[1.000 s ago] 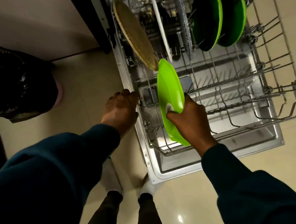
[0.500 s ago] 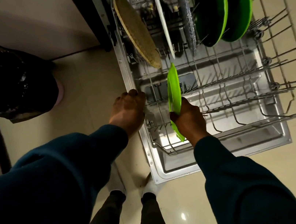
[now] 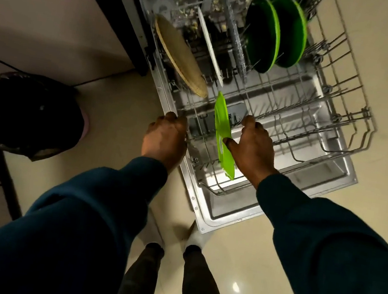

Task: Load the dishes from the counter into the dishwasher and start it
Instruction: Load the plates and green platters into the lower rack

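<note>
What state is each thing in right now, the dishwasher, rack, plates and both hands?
Dishwasher door: open, folded down.
Wire lower rack: pulled out.
Bright lime-green plastic plate: upright on edge in rack.
Right hand: thumb touching plate.
Left hand: resting on rack edge.
Two dark green plates: upright, slotted.

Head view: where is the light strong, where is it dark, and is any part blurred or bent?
Head view: brightest on the steel dishwasher door under the wire rack; a glare spot shines on the glossy floor tile; the black-lined bin sits in deep shadow; the two dark green plates are slightly smeared; wide-angle bending curves the frame edges.
</note>
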